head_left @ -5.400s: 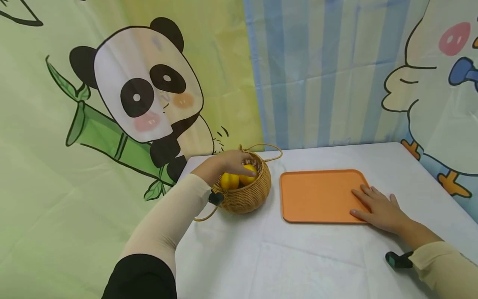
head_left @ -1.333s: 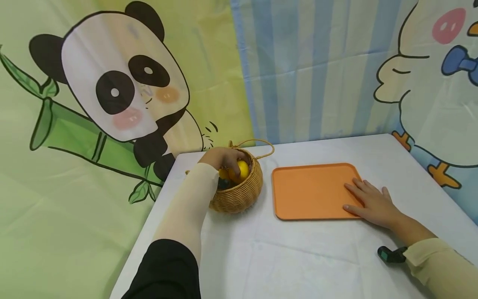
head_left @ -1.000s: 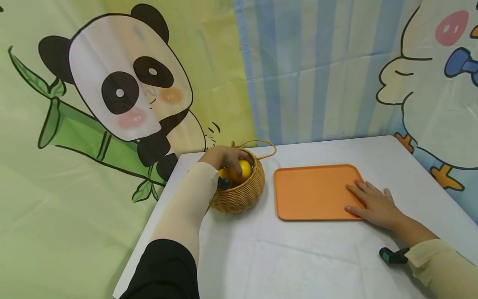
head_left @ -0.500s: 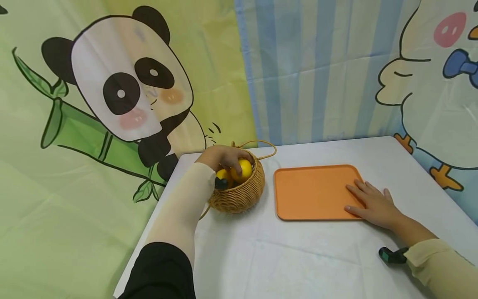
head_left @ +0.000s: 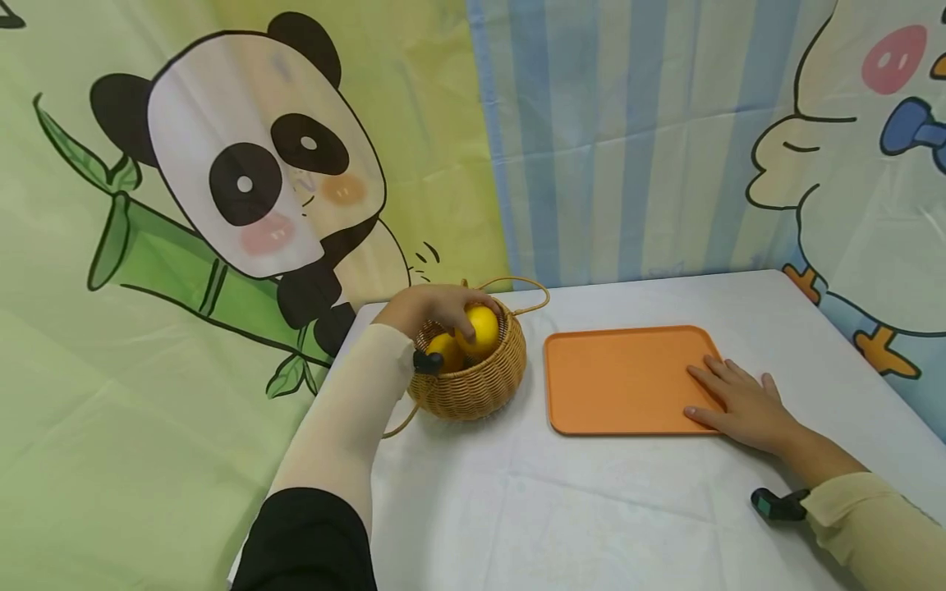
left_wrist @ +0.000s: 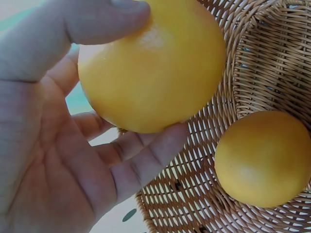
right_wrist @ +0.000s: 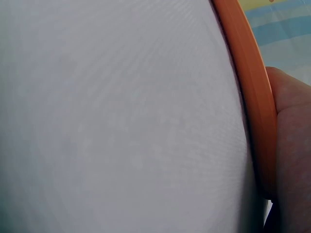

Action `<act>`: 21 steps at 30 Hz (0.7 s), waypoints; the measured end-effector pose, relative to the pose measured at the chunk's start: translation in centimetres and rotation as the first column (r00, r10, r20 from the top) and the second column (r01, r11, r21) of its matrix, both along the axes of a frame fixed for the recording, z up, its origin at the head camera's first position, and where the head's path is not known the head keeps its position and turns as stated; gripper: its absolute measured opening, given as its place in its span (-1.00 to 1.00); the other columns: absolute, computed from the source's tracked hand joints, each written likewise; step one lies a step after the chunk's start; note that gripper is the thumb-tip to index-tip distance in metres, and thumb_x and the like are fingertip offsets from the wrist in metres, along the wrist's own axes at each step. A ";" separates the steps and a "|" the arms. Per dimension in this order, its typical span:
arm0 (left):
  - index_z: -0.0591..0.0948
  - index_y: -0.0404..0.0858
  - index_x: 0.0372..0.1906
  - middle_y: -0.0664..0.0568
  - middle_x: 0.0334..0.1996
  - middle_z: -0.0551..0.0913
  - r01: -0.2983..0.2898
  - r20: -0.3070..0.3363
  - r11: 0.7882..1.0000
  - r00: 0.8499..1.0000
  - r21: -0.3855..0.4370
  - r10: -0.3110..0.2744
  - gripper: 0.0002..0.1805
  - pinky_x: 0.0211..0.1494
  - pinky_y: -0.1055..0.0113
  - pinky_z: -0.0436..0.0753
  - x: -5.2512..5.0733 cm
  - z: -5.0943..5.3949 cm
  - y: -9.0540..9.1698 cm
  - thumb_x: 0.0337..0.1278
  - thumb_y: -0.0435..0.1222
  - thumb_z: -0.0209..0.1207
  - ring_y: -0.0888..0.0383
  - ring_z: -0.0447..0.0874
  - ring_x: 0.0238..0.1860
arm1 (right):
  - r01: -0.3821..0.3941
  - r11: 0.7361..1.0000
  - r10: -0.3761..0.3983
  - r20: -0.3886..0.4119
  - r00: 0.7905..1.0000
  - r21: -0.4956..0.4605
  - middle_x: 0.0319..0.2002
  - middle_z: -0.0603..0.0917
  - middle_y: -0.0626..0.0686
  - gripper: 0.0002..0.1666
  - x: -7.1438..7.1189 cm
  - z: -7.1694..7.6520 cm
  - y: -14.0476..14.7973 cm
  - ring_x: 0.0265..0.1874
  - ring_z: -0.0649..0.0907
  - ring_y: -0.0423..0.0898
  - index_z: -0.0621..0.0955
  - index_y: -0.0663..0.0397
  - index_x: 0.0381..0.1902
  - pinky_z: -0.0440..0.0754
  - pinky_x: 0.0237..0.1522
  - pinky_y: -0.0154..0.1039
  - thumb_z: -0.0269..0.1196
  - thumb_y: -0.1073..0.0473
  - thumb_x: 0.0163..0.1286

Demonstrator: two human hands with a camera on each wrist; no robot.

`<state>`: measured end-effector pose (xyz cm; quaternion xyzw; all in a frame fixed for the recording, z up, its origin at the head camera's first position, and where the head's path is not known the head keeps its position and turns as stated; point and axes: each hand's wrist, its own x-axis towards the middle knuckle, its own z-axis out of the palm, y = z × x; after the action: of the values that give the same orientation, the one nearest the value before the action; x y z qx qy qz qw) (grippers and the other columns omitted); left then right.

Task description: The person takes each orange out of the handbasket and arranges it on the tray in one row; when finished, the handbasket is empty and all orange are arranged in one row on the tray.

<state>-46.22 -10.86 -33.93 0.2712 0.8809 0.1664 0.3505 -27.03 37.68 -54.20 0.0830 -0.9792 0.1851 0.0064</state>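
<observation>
My left hand (head_left: 432,308) holds a round yellow-orange fruit (head_left: 484,332) at the mouth of a wicker basket (head_left: 476,396). In the left wrist view, the thumb lies on top of this smooth fruit (left_wrist: 155,73) and the fingers curl beneath and behind it. A second yellow-orange fruit (left_wrist: 265,160) sits lower inside the basket, apart from the held one. To the right, an orange rectangular tray (head_left: 621,382) lies flat. My right hand (head_left: 746,410) rests with spread fingers on its right edge; the thumb (right_wrist: 294,131) touches the rim in the right wrist view.
A white cloth (head_left: 591,501) covers the table. Thin looped handles (head_left: 534,305) stick out from the basket. Behind the table hangs a printed backdrop (head_left: 576,148) with a panda and a white bird. A small black device (head_left: 779,504) is at the right cuff.
The left hand was over the basket with straighter fingers, then reached in and took hold of one fruit. It has since lifted that fruit slightly. The right hand has stayed on the tray.
</observation>
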 end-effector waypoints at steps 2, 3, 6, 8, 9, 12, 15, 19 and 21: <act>0.44 0.22 0.54 -0.05 0.45 0.33 -0.001 -0.018 1.000 1.000 0.018 0.001 -0.15 0.02 0.12 0.62 0.0 0.2 -0.3 0.15 -0.30 0.43 -0.08 0.52 0.03 | 0.002 1.000 -0.002 0.001 1.000 0.003 0.63 0.10 0.47 0.12 0.0 0.0 0.0 0.56 0.04 0.58 0.29 0.19 0.64 -0.32 0.34 0.73 0.24 -0.47 0.46; 0.44 0.23 0.54 -0.04 0.43 0.35 -0.004 -0.027 1.000 1.000 0.029 0.005 -0.14 0.01 0.11 0.62 0.1 0.3 -0.4 0.13 -0.29 0.44 -0.08 0.53 0.02 | 0.003 1.000 -0.003 0.003 1.000 0.003 0.63 0.10 0.47 0.12 0.0 0.0 0.0 0.56 0.04 0.58 0.29 0.19 0.64 -0.32 0.34 0.72 0.24 -0.47 0.46; 0.43 0.21 0.54 -0.06 0.37 0.40 -0.002 -0.032 0.997 0.999 0.083 0.005 -0.14 0.07 0.02 0.62 0.2 0.4 -0.7 0.11 -0.29 0.43 -0.10 0.53 0.04 | 0.003 1.000 -0.003 0.003 1.000 0.000 0.63 0.10 0.47 0.12 0.0 -0.1 0.0 0.56 0.04 0.58 0.28 0.19 0.64 -0.33 0.34 0.72 0.24 -0.47 0.46; 0.43 0.19 0.54 -0.06 0.33 0.44 0.005 -0.041 0.992 0.999 0.124 0.000 -0.14 0.15 -0.03 0.63 0.2 0.4 -0.8 0.12 -0.29 0.42 -0.07 0.53 0.10 | 0.002 1.000 -0.002 0.005 1.000 -0.001 0.63 0.09 0.46 0.12 -0.1 -0.2 0.1 0.57 0.03 0.58 0.28 0.19 0.64 -0.34 0.34 0.72 0.24 -0.47 0.46; 0.42 0.17 0.55 -0.07 0.32 0.44 0.006 -0.036 0.989 0.999 0.147 -0.001 -0.14 0.17 -0.03 0.62 0.3 0.4 -0.8 0.13 -0.29 0.42 -0.08 0.52 0.12 | 0.001 1.000 -0.001 0.004 1.000 -0.001 0.63 0.09 0.46 0.12 -0.1 -0.2 0.1 0.57 0.03 0.58 0.28 0.19 0.65 -0.34 0.34 0.72 0.23 -0.47 0.46; 0.39 0.15 0.58 -0.06 0.31 0.47 0.011 -0.033 0.978 0.999 0.207 -0.004 -0.12 0.19 -0.01 0.61 0.4 0.4 -0.8 0.13 -0.29 0.41 -0.08 0.52 0.16 | -0.001 1.000 0.001 0.001 1.000 0.002 0.63 0.09 0.46 0.11 -0.2 -0.3 0.1 0.57 0.03 0.58 0.28 0.19 0.65 -0.35 0.34 0.72 0.23 -0.46 0.47; 0.37 0.14 0.60 -0.05 0.30 0.49 0.019 -0.029 0.968 1.000 0.251 -0.012 -0.10 0.19 0.04 0.60 0.6 0.6 -0.6 0.14 -0.29 0.41 -0.09 0.53 0.17 | -0.003 1.000 0.003 -0.001 1.000 0.003 0.63 0.09 0.46 0.11 -0.1 -0.3 0.1 0.57 0.04 0.58 0.28 0.19 0.64 -0.35 0.34 0.72 0.22 -0.46 0.47; 0.37 0.11 0.60 -0.06 0.34 0.47 0.024 -0.028 0.956 0.999 0.291 -0.017 -0.12 0.21 0.04 0.60 1.0 1.0 -0.2 0.15 -0.31 0.40 -0.10 0.52 0.21 | -0.005 1.000 0.005 -0.002 1.000 -0.004 0.63 0.09 0.46 0.11 -0.1 -0.2 0.1 0.57 0.04 0.57 0.28 0.19 0.64 -0.35 0.34 0.72 0.23 -0.45 0.47; 0.38 0.10 0.59 -0.08 0.35 0.45 0.022 -0.035 0.953 0.999 0.304 -0.012 -0.13 0.22 0.03 0.60 1.0 1.1 -0.1 0.16 -0.32 0.40 -0.11 0.51 0.22 | -0.006 1.000 0.006 -0.002 1.000 -0.005 0.63 0.10 0.46 0.11 -0.1 -0.2 0.1 0.57 0.04 0.57 0.28 0.19 0.64 -0.35 0.34 0.72 0.23 -0.46 0.47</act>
<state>-45.17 -10.95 -32.86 0.3320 0.8481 0.2924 0.2915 -27.12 37.76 -54.39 0.0862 -0.9785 0.1874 0.0068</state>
